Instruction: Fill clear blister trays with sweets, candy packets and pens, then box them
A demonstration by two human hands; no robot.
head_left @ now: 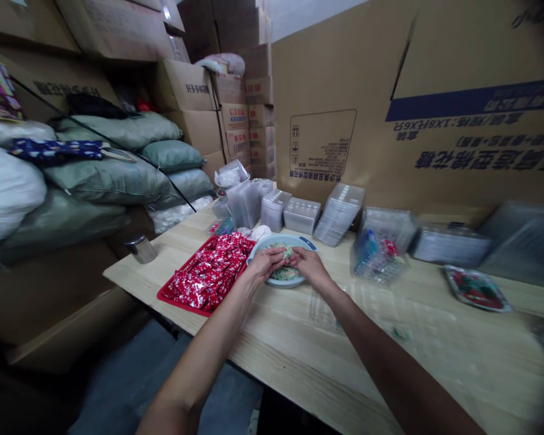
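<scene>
Both my hands are over a light blue basin (300, 280) holding many small pale green and whitish pieces (284, 275). My left hand (267, 263) reaches in from the left with its fingers bent together at the pieces. From the right, my right hand (309, 263) meets it, thumb and fingers pinched. Some pale green pieces show between the fingertips; their exact kind is too small to make out. Directly left of the basin, a red tray (180, 304) is heaped with small shiny red packets (215, 270). A clear plastic tray (325, 311) lies on the table right of the basin.
Stacks of clear plastic trays (340, 211) line the table's back, before a large cardboard sheet (320, 78). A metal cup (141, 249) stands near the left edge. At right lies a clear tray with red and green contents (476, 289). Sacks (109, 175) and boxes are piled left.
</scene>
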